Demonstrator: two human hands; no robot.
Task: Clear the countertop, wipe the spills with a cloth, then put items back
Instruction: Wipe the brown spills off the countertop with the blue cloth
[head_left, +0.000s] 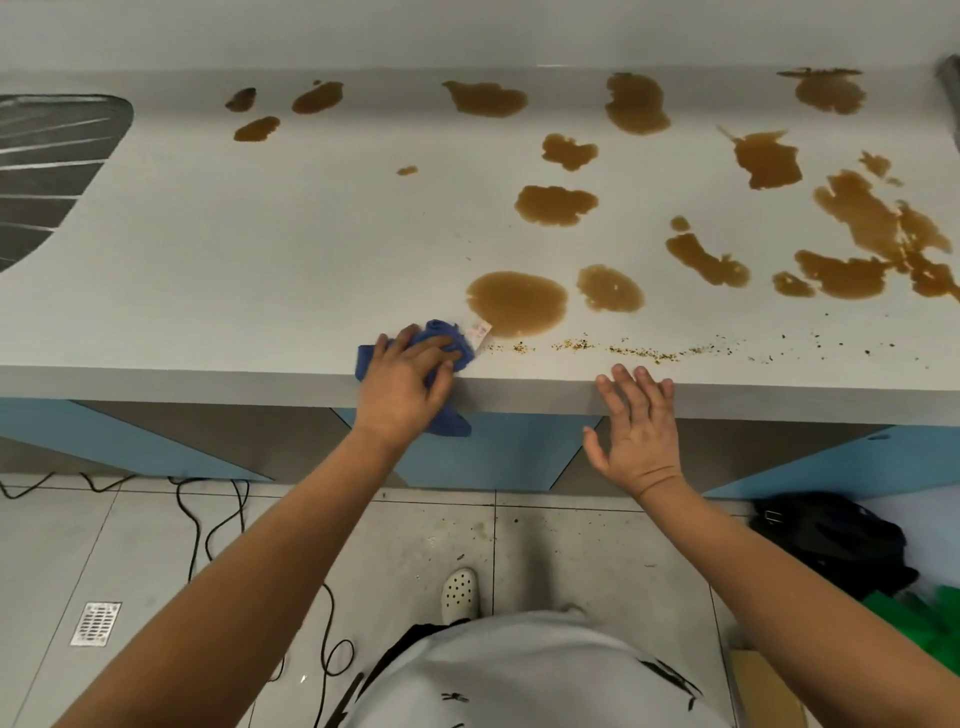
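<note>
Head view, white countertop (260, 260), brown spills (517, 303), left fingers (436, 345) gripping blue cloth (447, 332), right fingers (634, 384) spread

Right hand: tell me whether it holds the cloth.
No, the right hand is open at the counter edge; the left hand grips the blue cloth.

Down by my feet there's a metal floor drain (95, 623) on the left, black cables (218, 525) trailing over the tiles, and a black bag (836, 540) slumped on the right near something green (919, 623).
</note>
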